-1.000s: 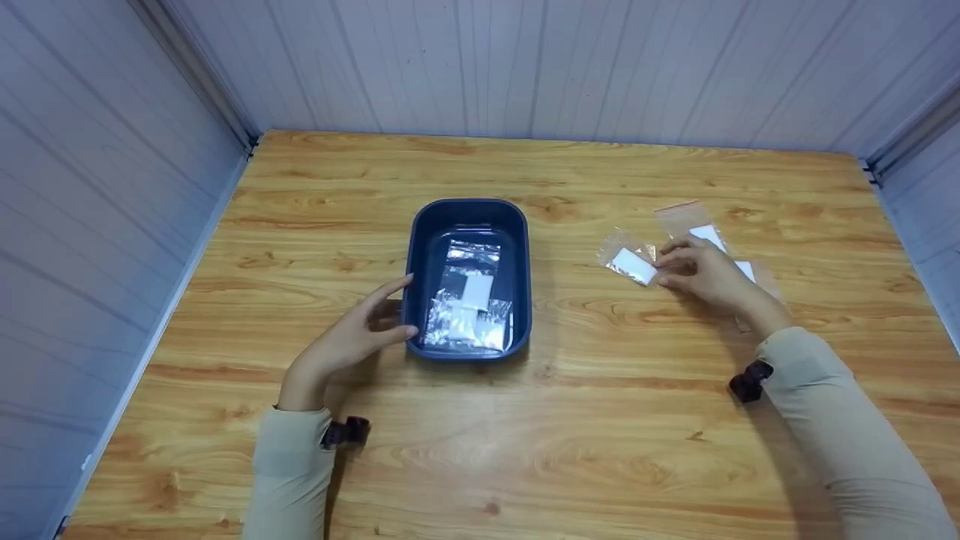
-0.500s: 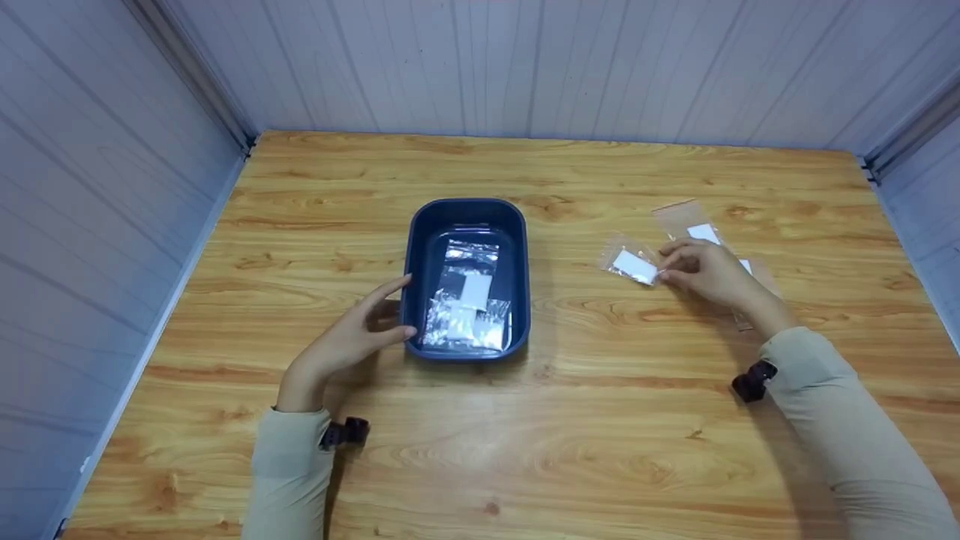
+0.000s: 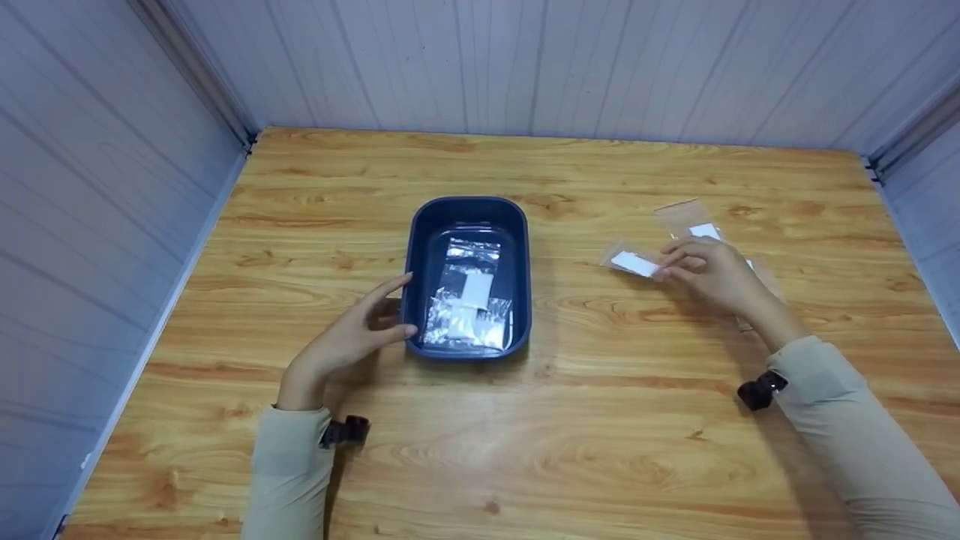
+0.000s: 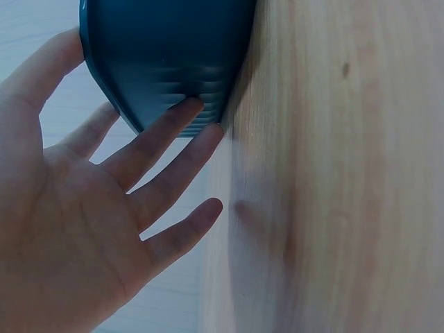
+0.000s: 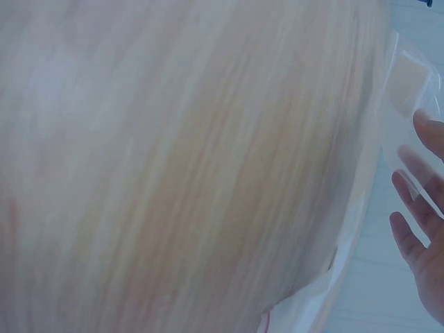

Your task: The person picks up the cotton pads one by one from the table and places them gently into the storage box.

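Note:
My left hand [image 3: 341, 349] rests against the left wall of a dark blue plastic bin [image 3: 528, 292], its fingers spread and its thumb at the rim. In the left wrist view, straight fingertips [image 4: 187, 105] touch the outer wall of the bin. Inside it lie several clear zip bags [image 3: 474, 259] with white pieces in them. Between thumb and fingers, my right hand [image 3: 716, 276] pinches the edge of a small clear zip bag [image 3: 634, 263] holding a white rectangle. That bag is tilted up, and the right wrist view shows it off the table.
Beyond the right hand lies another zip bag [image 3: 686, 217] with a white piece. One more bag [image 3: 765, 277] is partly hidden under the hand and wrist. White panel walls [image 3: 495, 67] border the wooden table [image 3: 570, 435] at the back and sides.
The pinched zip bag has tilted and lifted slightly off the table as my right hand shifts a little. My left hand and the bin have stayed put.

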Tool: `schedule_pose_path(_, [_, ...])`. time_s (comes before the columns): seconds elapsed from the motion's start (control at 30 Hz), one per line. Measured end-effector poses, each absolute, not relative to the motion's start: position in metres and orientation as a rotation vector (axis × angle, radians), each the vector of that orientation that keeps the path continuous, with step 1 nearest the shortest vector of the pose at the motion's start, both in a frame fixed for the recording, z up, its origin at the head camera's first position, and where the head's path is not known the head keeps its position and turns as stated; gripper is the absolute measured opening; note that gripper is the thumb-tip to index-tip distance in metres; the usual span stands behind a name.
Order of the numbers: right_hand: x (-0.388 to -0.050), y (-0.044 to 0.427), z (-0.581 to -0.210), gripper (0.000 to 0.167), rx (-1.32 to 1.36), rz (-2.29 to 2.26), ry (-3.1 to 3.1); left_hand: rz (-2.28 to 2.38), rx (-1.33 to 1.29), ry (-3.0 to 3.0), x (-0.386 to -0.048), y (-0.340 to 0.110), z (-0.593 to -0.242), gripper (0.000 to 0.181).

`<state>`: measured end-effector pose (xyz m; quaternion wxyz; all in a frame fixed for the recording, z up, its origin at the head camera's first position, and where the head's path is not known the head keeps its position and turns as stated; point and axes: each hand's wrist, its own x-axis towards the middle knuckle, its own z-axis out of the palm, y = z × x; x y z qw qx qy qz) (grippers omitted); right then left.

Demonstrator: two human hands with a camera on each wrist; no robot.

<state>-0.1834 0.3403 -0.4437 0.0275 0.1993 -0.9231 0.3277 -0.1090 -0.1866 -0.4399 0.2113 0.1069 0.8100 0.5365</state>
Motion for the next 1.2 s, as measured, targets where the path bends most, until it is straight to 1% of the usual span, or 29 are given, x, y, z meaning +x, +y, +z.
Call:
schedule_pose_path(0.63, [-0.168, 0.323, -0.431, 0.005, 0.533, 1.128, -2.595, 1.471, 0.306, 2.261, -0.11, -0.185, -0.44, 0.078])
schedule_pose_path(1.0, [-0.164, 0.304, -0.42, 0.01, 0.549, 1.183, -2.363, 1.47, 0.282, 2.265, -0.11, -0.185, -0.44, 0.078])
schedule_pose_path(1.2, [-0.154, 0.284, -0.403, 0.008, 0.492, 1.2, -2.331, 1.497, 0.308, 2.253, -0.111, -0.186, -0.441, 0.078])
